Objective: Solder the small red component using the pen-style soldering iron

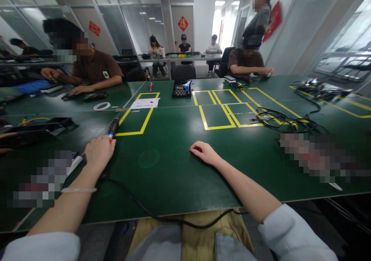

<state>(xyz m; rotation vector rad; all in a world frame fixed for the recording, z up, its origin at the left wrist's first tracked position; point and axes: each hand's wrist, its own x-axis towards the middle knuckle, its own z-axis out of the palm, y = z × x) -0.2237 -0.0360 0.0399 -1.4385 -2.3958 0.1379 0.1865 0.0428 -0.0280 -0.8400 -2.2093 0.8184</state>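
Observation:
My left hand (100, 150) is at the left, back of the hand up, fingers closed round a black cylindrical tool (113, 128) with a blue band. The tool's far end points away from me; its kind is unclear, and the rest is under my hand. A black cable (139, 203) runs from below my left wrist, over the table's front edge and across my lap. My right hand (204, 152) rests on the green table (162, 191) near the middle. Its fingers are loosely curled, thumb near the index finger, and nothing shows in them.
Yellow tape frames (205, 128) mark the table. A paper label (145, 103), a white tape roll (101, 106), a red screwdriver (150, 86) and a black tray (181, 88) lie beyond. Coiled black cables (278, 118) are at right. People sit across the table and further back.

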